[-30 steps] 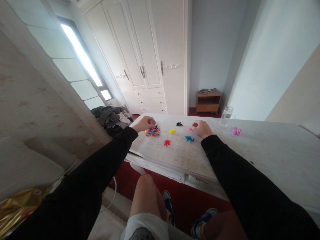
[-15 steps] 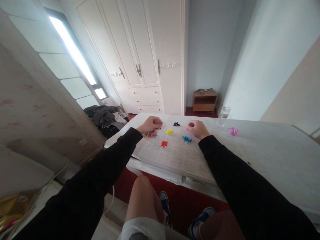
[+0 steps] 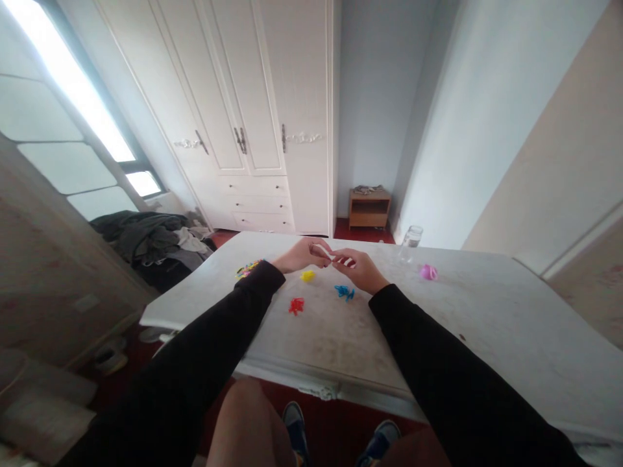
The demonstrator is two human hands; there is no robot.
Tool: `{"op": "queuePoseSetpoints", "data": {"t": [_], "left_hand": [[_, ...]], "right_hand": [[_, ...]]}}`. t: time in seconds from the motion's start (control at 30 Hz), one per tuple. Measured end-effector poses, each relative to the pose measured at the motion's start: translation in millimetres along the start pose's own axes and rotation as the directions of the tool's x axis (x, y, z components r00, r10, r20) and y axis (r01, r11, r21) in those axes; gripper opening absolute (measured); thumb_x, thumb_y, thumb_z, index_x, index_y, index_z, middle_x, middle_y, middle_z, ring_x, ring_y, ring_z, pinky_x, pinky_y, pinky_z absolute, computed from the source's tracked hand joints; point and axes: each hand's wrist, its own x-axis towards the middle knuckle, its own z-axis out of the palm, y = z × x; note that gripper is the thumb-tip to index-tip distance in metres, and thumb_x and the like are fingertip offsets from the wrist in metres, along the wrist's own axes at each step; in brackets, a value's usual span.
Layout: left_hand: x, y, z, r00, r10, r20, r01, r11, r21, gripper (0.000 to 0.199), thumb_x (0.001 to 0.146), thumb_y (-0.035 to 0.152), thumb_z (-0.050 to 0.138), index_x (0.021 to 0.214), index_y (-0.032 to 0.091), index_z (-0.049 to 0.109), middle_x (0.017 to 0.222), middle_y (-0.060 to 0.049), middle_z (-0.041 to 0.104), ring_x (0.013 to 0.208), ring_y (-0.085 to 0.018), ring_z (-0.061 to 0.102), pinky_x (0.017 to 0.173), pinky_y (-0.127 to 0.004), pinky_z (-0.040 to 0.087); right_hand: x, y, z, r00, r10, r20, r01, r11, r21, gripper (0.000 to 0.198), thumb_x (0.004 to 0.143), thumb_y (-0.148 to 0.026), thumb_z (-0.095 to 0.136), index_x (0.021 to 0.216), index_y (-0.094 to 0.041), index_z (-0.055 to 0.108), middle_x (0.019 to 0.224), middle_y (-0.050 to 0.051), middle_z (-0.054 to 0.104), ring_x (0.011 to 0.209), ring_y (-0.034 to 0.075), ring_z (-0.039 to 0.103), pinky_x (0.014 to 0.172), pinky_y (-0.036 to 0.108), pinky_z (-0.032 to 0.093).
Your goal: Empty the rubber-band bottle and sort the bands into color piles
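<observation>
Two hands, left hand [image 3: 302,255] and right hand [image 3: 360,268], fingertips together above white table [image 3: 491,298]; grip contents indiscernible. Nearby: yellow pile [image 3: 307,275], blue pile [image 3: 344,293], red pile [image 3: 296,305]. Multicoloured heap [image 3: 247,268] beside left sleeve [image 3: 233,311], whose drag could scatter it.

No readable text, label, brand, number or sign shows anywhere in view
</observation>
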Motion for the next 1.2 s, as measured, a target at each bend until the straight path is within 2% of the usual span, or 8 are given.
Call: {"op": "queuePoseSetpoints", "data": {"t": [0.2, 0.37, 0.57, 1.0, 1.2], "left_hand": [[19.6, -16.1, 1.5, 0.997, 0.045, 0.065, -0.044, 0.999, -0.025, 0.045, 0.065, 0.02, 0.095, 0.102, 0.012, 0.072, 0.078, -0.007, 0.081, 0.069, -0.017, 0.077, 0.07, -0.026, 0.059], [13.1, -21.1, -1.3, 0.99, 0.073, 0.121, -0.075, 0.997, 0.007, 0.041, 0.068, 0.019, 0.094, 0.103, 0.012, 0.074, 0.082, -0.007, 0.082, 0.071, -0.016, 0.077, 0.07, -0.025, 0.059], [1.5, -17.9, -4.2, 0.988, 0.068, 0.135, -0.066, 0.998, -0.021, 0.04, 0.07, 0.017, 0.092, 0.104, 0.013, 0.073, 0.082, -0.007, 0.082, 0.07, -0.015, 0.076, 0.07, -0.025, 0.059], [1.2, -21.8, -4.1, 0.992, 0.082, 0.096, -0.079, 0.996, -0.042, 0.041, 0.068, 0.02, 0.094, 0.103, 0.014, 0.072, 0.081, -0.006, 0.082, 0.07, -0.015, 0.076, 0.07, -0.026, 0.059], [2.2, -23.8, -4.4, 0.995, 0.062, 0.079, -0.058, 0.997, -0.044, 0.045, 0.065, 0.024, 0.097, 0.101, 0.014, 0.072, 0.081, -0.006, 0.082, 0.07, -0.015, 0.075, 0.07, -0.027, 0.059]], "right_hand": [[-0.8, 4.3, -4.3, 0.999, -0.024, 0.024, 0.025, 0.998, -0.061, 0.018, 0.096, -0.03, 0.071, 0.1, -0.021, 0.085, 0.098, 0.007, 0.078, 0.075, 0.014, 0.067, 0.07, 0.026, 0.054], [0.4, 6.7, -1.5, 1.0, -0.003, 0.029, 0.004, 0.999, -0.049, 0.01, 0.089, -0.028, 0.079, 0.093, -0.021, 0.084, 0.093, 0.006, 0.08, 0.078, 0.017, 0.07, 0.071, 0.029, 0.056], [0.1, -1.4, 2.5, 0.999, -0.005, 0.041, 0.007, 0.999, -0.046, 0.01, 0.089, -0.023, 0.074, 0.09, -0.022, 0.084, 0.09, 0.005, 0.081, 0.081, 0.019, 0.072, 0.076, 0.031, 0.056], [0.4, -8.8, 5.0, 0.995, 0.049, -0.086, -0.057, 0.994, -0.095, 0.009, 0.088, -0.027, 0.075, 0.083, -0.021, 0.08, 0.083, 0.005, 0.08, 0.076, 0.019, 0.069, 0.071, 0.032, 0.054], [1.2, -11.1, 2.8, 0.996, 0.054, -0.077, -0.062, 0.993, -0.105, 0.007, 0.088, -0.023, 0.074, 0.085, -0.02, 0.08, 0.083, 0.005, 0.079, 0.076, 0.019, 0.07, 0.071, 0.032, 0.053]]}}
